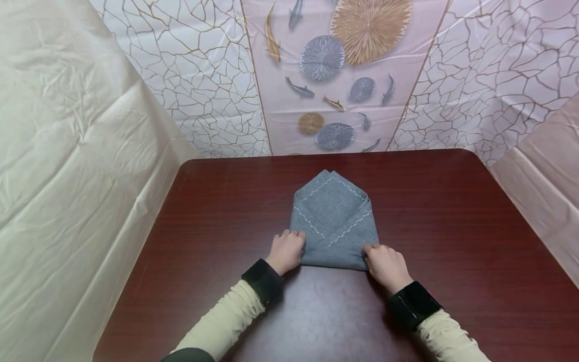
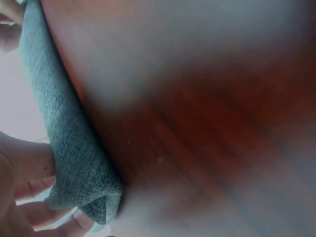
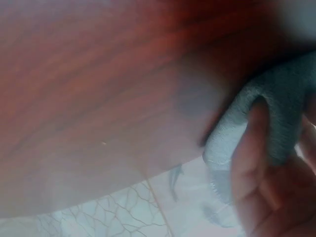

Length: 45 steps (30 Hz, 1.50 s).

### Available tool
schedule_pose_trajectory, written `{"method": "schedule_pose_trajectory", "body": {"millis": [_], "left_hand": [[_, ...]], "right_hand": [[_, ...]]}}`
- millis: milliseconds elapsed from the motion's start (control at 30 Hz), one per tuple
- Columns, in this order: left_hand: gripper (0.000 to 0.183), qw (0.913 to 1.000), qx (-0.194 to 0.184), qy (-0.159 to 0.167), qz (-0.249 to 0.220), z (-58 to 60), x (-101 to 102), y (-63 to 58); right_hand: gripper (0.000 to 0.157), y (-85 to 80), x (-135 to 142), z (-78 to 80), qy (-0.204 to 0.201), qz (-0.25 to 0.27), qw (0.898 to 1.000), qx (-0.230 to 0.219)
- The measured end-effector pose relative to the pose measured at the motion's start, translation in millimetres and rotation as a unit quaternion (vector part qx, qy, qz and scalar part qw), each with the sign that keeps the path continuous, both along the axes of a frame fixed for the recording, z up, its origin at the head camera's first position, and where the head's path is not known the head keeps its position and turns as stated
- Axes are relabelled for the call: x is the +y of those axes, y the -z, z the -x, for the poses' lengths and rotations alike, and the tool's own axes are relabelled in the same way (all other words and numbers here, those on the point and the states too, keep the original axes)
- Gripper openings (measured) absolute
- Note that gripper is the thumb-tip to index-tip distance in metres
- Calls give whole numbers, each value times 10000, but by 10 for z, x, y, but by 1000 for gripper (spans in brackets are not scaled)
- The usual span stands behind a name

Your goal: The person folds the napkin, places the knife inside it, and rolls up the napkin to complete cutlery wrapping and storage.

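A grey cloth [image 1: 333, 216] with white zigzag stitching lies folded on the table, its pointed end facing away and its straight folded edge facing me. My left hand [image 1: 288, 250] grips the near left corner. In the left wrist view, the thumb and fingers [image 2: 42, 212] wrap around the end of the rolled-looking edge of the cloth [image 2: 74, 143]. At the near right corner, my right hand [image 1: 387, 265] pinches the fabric. The right wrist view shows a fold of cloth [image 3: 286, 113] bunched between its fingers [image 3: 249, 153].
The dark red-brown table [image 1: 226, 201] has rounded far corners. Behind it hangs a patterned curtain [image 1: 194, 65] with fish and round motifs. Plain cream fabric [image 1: 81, 176] hangs along the left side, and more fabric [image 1: 543, 186] on the right.
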<state>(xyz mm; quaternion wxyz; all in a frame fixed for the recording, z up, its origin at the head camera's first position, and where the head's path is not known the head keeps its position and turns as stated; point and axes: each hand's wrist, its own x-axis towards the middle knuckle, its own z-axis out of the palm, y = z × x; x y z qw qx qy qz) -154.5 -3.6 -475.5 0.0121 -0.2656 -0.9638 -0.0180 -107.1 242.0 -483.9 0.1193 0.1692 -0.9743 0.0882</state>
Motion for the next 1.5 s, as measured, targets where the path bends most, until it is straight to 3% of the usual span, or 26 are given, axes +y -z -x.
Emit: {"method": "schedule_pose_trajectory", "body": {"millis": [267,467,633,867,1100,1500], "left_hand": [[11,9988,279,102,402,-10,-8,14],[5,9993,270,172,211,-2,-31,45],[10,9984,-383,302,-284,62,-86,55],[25,9891,-1217,305,-776,192,-129,38],[26,9865,-1446,252,-729,256,-119,56],[25,9846,-1581,245,-710,245,-126,50]], "right_hand": [[15,44,-42,2,-162,-369,9957,839],[14,63,-42,-8,-270,-406,9942,954],[16,63,-15,0,-374,-306,9975,512],[23,22,28,63,-465,82,9989,-46],[27,4,45,87,-541,207,9983,-46],[26,31,33,71,-478,225,9983,-252]]}}
